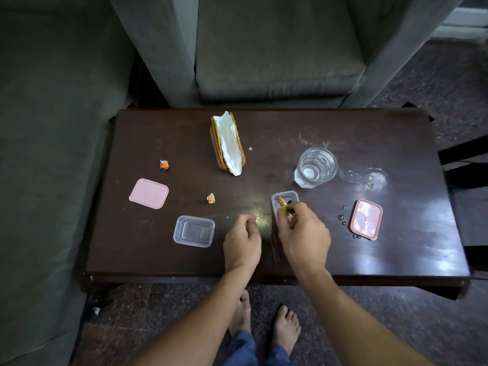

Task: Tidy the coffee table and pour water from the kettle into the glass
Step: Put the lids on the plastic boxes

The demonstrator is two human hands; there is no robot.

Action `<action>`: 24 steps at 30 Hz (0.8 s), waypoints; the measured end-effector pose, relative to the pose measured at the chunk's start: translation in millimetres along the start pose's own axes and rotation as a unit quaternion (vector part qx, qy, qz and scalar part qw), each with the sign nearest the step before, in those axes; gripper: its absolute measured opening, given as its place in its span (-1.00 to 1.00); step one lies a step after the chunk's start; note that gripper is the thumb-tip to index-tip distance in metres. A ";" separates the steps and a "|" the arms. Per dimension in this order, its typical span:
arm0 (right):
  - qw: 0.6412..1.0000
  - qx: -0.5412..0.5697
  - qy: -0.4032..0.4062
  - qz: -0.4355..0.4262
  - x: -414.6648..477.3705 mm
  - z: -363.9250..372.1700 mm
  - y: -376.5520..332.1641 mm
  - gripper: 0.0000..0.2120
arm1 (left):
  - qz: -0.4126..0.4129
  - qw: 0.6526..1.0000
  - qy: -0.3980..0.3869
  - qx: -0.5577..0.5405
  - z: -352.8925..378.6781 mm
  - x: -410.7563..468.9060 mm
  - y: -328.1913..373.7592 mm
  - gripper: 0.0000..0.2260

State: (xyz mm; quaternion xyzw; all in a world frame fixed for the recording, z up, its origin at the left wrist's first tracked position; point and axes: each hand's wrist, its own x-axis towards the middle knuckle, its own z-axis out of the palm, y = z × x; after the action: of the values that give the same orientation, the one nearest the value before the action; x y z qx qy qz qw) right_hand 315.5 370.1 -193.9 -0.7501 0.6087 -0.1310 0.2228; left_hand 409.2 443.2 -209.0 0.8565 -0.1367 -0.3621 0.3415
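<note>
A loose orange wrapped candy (210,198) lies just left and ahead of our left hand (241,239); its fingers curl, holding what we cannot tell. Our right hand (301,231) pinches an orange-green candy (286,210) over the small clear plastic tub (286,192), near the clear tumbler glass (315,167).

One head-worn view, looking steeply down.
Wide-angle, close above the coffee table (158,133), facing the armchair (277,62) beyond; feet (286,326) show below.
</note>
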 end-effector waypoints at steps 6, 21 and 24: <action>0.997 -0.046 -0.057 -0.039 6.5 -1.5 27.2 -0.70 | 0.002 0.999 -0.036 0.015 15.6 0.4 17.5 -0.78; 0.967 -0.077 -0.006 0.244 80.8 -50.8 115.1 -0.28 | 0.050 0.994 -0.021 0.094 42.0 -2.4 42.1 -0.81; 0.968 -0.068 -0.019 0.241 84.8 -48.5 116.7 -0.35 | 0.059 0.991 -0.018 0.116 44.0 -2.6 45.8 -0.79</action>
State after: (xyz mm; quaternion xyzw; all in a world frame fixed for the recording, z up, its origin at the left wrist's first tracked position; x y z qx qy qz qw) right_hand 212.1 260.5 -215.8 -0.5969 0.7749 -0.0172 0.2075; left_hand 376.7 389.7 -198.5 0.8741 -0.2343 -0.3383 0.2579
